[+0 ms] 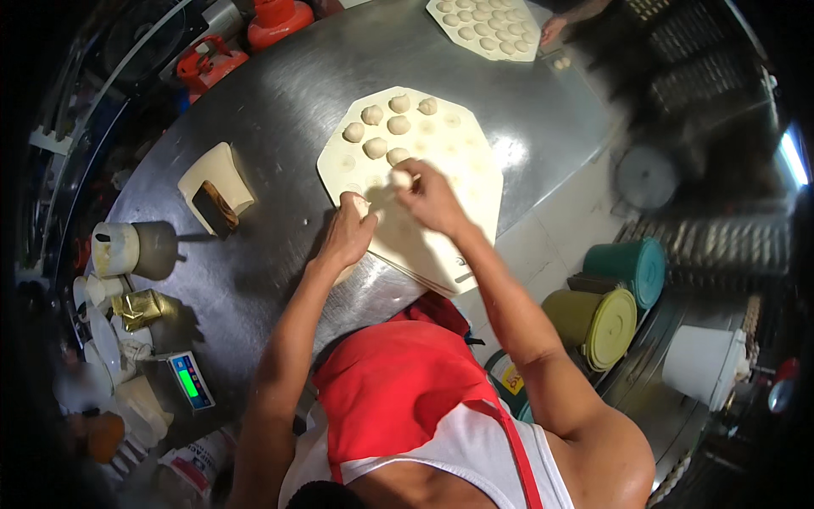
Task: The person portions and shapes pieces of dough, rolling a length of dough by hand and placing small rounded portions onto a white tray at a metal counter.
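A cream octagonal board lies on the metal table in front of me, with more boards stacked under it. Several dough balls sit on its far left part, and faint round marks show across the rest. My right hand is over the board's middle, its fingers closed on a pale dough ball. My left hand is at the board's left edge, its fingers curled round a piece of dough that shows only in part.
A pale sheet with a dark scraper, a white pot and a digital scale are on the left. Another board of dough balls lies at the far edge, with another person's hand beside it. Lidded buckets stand at right.
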A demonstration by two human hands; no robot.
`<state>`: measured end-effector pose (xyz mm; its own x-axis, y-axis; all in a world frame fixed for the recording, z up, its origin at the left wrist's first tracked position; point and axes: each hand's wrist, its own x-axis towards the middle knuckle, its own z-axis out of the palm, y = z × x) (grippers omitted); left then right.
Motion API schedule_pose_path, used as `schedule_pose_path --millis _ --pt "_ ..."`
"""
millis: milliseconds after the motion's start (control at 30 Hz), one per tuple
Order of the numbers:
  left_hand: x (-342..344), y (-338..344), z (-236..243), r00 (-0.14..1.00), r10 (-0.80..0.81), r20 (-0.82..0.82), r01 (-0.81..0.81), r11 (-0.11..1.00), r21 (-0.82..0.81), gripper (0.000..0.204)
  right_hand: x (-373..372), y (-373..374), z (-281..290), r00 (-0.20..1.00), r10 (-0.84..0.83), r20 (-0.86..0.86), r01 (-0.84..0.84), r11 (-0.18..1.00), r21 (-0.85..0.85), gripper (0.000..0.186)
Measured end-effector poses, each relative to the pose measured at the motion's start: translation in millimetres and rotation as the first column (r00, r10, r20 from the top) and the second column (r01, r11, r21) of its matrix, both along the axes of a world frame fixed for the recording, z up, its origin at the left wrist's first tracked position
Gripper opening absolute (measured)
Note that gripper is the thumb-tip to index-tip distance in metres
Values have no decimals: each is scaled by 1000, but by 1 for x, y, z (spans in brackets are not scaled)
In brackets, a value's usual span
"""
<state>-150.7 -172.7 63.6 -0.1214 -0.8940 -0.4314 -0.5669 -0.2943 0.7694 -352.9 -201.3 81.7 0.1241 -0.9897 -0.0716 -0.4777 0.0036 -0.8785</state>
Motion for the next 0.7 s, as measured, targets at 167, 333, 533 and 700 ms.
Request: schedule_pose_path --millis 167,333,533,700 --pt "31 14 -46 999 -26 39 35 966 -258 55 -46 -77 -52 978 -87 -187 70 993 -91 30" --pt "34 22 -32 1000 11 -12 -15 942 -335 63 -35 -88 -54 960 -86 -267 50 989 -140 29" --pt "30 40 -16 913 115 -392 -204 960 -192 55 46 4 -5 934 334 125 -343 938 53 32" --pt "37 49 7 984 -108 -141 96 992 -87 28 42 10 12 975 173 139 -195 967 165 28"
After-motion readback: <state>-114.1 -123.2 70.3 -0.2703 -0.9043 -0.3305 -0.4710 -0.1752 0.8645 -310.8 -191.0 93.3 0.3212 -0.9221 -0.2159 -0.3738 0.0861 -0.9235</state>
